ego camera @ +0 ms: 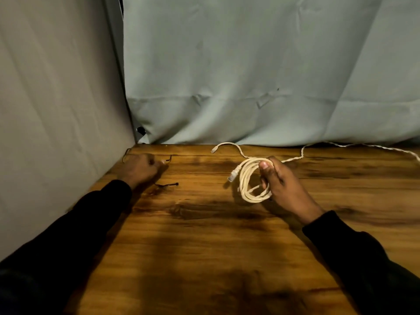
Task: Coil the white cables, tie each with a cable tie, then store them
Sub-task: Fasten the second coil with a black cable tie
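1. A coiled white network cable (251,180) is gripped by the right hand (281,180), thumb pressed over the loops, coil held just above the wooden surface (204,235) at centre-right. 1 plug (233,175) sticks out on the coil's left side.
2. The left hand (139,168) is curled at the far-left corner of the surface, fingers apparently pinching the end of a thin black cable tie (168,159); motion blur, so the grip is judged, not certain.
3. A 2nd black cable tie (168,184) lies flat just right of the left wrist, long axis approx. left-right, head end pointing toward the coil.
4. Key relation: ties lie well left of the coil, w/ the left hand much nearer to them; the coil opening faces roughly toward the camera, so a tie would prob. be brought rightward & threaded through it.
5. A 2nd white cable (302,152), twisted, trails off along the far edge to the right; not yet coiled. A short white end w/ a plug (213,150) curves behind the coil.
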